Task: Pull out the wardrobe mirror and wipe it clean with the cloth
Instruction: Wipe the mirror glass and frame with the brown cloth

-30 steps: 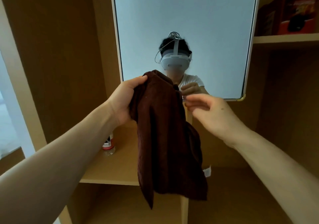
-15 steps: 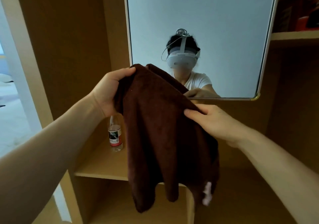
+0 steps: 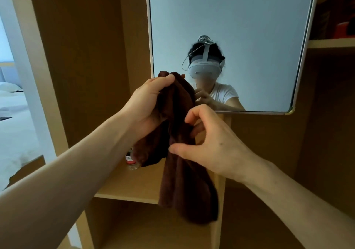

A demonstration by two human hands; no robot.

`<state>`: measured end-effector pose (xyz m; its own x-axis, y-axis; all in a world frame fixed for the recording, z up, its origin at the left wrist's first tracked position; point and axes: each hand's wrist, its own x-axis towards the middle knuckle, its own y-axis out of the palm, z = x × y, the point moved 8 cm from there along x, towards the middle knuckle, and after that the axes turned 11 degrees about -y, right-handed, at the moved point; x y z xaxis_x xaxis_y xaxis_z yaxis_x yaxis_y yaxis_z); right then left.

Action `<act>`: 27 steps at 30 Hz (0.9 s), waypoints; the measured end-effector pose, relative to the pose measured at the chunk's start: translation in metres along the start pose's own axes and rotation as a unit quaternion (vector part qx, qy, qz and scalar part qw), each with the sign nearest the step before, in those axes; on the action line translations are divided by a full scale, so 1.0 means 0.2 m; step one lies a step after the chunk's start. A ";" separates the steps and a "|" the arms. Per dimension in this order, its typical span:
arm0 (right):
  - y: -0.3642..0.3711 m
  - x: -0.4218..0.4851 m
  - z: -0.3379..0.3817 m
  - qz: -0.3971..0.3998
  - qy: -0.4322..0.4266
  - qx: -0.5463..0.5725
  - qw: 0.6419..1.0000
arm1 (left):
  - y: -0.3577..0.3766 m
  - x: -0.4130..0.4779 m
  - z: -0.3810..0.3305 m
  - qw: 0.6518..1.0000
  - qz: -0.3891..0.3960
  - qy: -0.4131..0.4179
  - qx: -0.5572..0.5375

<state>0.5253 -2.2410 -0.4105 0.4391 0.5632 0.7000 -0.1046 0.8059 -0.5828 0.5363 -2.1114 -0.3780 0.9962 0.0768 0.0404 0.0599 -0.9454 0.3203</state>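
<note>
The wardrobe mirror (image 3: 240, 27) stands pulled out in front of me, filling the upper middle of the view and reflecting a person with a headset. A dark brown cloth (image 3: 182, 181) hangs bunched in front of its lower left corner. My left hand (image 3: 148, 106) grips the cloth's top, fingers closed round it. My right hand (image 3: 207, 143) pinches the cloth lower down between thumb and fingers. The cloth's top edge overlaps the mirror's bottom left corner; whether it touches the glass cannot be told.
Wooden wardrobe panels surround the mirror. A shelf (image 3: 134, 189) below holds a small bottle (image 3: 131, 159), partly hidden by the cloth. A higher shelf (image 3: 332, 43) at right carries red and dark items. A bed (image 3: 13, 114) shows at far left.
The cloth was spread between both hands; now it is gathered into a bunch. My right hand has shifted left and down onto its middle.
</note>
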 end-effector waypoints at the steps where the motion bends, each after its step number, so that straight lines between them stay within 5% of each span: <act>1: 0.00 0.01 0.00 -0.007 -0.010 -0.040 0.999 | 0.00 0.00 0.00 1.000 0.006 0.004 -0.011; 9: -0.05 0.08 0.07 -0.055 -0.062 -0.155 0.984 | 0.03 -0.02 -0.03 0.995 0.031 0.044 -0.078; 14: -0.05 0.12 0.02 -0.061 0.011 0.006 0.998 | 0.07 -0.04 -0.05 0.996 0.048 0.066 -0.044; 19: -0.06 0.11 0.03 -0.092 0.015 0.045 0.995 | 0.07 -0.05 -0.01 0.997 0.035 0.054 -0.047; 27: -0.09 0.08 -0.06 -0.106 0.124 0.272 0.948 | 0.12 -0.07 0.00 0.997 0.077 0.013 -0.020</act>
<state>0.5442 -2.2492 -0.3929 0.6909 0.3725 0.6196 -0.4060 0.9090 -0.0938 0.5233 -2.1360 -0.3709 0.9914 -0.0591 0.1167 -0.0963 -0.9333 0.3461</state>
